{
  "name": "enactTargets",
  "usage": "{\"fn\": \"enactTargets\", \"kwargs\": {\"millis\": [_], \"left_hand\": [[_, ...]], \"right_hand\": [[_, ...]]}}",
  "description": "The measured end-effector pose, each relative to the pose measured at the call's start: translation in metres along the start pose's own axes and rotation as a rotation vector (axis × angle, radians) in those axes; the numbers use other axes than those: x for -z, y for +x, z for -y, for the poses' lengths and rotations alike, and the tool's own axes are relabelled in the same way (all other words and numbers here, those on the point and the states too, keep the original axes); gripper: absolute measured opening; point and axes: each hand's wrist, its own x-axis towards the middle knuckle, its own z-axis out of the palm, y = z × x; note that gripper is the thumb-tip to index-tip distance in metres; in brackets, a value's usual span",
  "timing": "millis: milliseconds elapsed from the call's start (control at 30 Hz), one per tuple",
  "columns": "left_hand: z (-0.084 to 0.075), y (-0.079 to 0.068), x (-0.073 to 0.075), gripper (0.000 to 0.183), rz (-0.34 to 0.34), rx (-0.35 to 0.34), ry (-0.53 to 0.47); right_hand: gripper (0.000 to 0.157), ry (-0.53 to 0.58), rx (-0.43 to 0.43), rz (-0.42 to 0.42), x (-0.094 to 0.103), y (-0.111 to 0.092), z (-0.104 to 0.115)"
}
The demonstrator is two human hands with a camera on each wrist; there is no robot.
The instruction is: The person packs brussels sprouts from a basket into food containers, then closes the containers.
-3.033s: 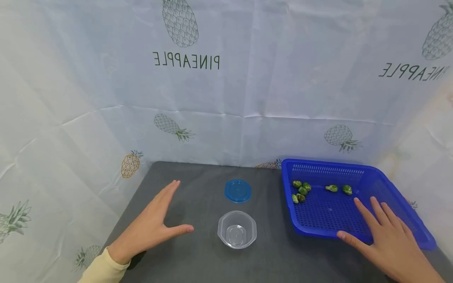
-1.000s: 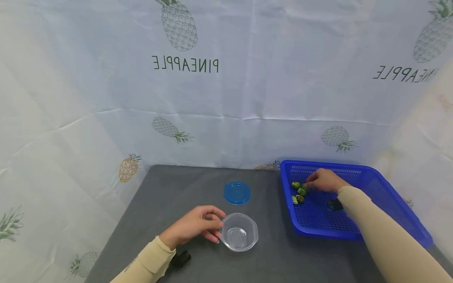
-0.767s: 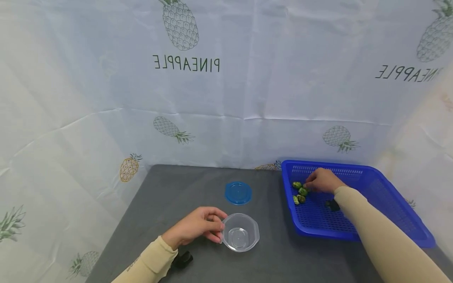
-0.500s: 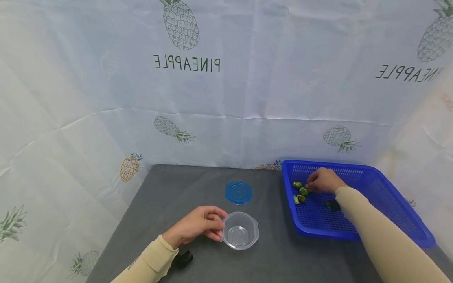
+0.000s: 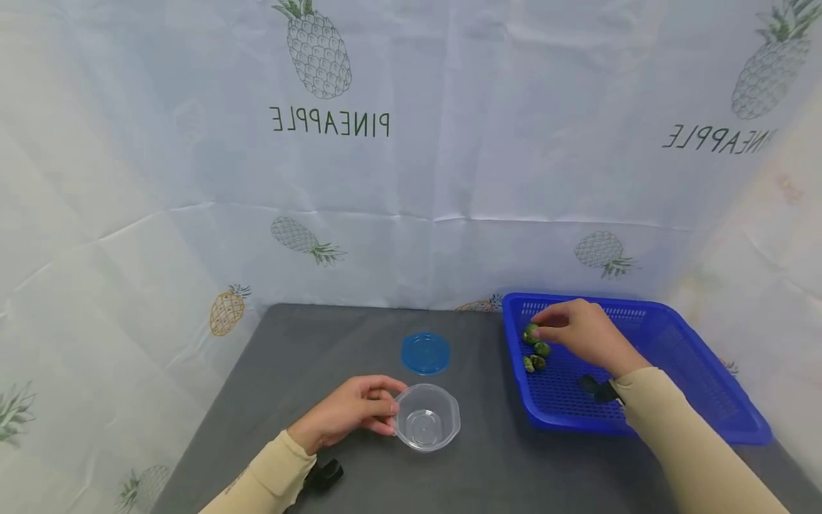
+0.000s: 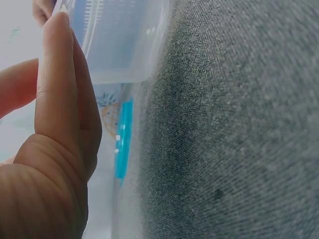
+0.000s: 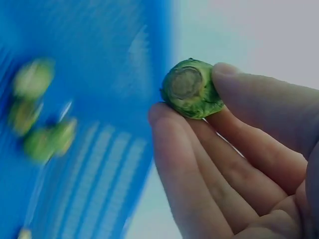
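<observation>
My right hand (image 5: 581, 335) is over the far left part of a blue plastic basket (image 5: 523, 389). Between thumb and fingertips it pinches a Brussels sprout (image 7: 192, 89), whose cut stem end shows in the right wrist view, raised off the basket floor. Several more sprouts (image 5: 541, 350) lie below it along the basket's left side. My left hand (image 5: 349, 410) grips the left side of a clear plastic container (image 5: 427, 432) by its rim, thumb on the near side. That container stands upright on the table with nothing in it.
A round blue lid (image 5: 426, 353) lies flat on the grey tabletop (image 5: 308, 350) behind the container. White curtains (image 5: 417, 157) printed with pineapples hang at the back and sides. My right forearm hides part of the basket.
Earlier both hands were spread apart; the left then took hold of the container and the right reached into the basket. In the last half second the right hand has lifted a Brussels sprout.
</observation>
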Motion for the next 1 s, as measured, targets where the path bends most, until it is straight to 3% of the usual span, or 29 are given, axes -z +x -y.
{"fn": "enactTargets", "kwargs": {"millis": [233,467,600,733,1000], "left_hand": [[0.001,0.001,0.003,0.051,-0.001,-0.009,-0.004],[-0.002,0.0,0.002,0.05,-0.005,-0.006,0.02],[-0.005,0.001,0.001,0.049,-0.001,-0.001,0.032],[-0.007,0.003,0.001,0.049,0.005,0.004,0.034],[-0.013,0.004,0.003,0.046,0.005,0.013,0.063]], "right_hand": [[0.024,0.042,0.114,-0.005,-0.035,-0.008,0.061],[0.019,0.107,0.214,0.011,-0.081,-0.009,0.103],[0.018,0.138,0.26,0.036,-0.106,-0.009,0.115],[0.018,0.169,0.254,0.076,-0.127,-0.009,0.12],[0.019,0.223,0.239,0.136,-0.151,-0.009,0.119]]}}
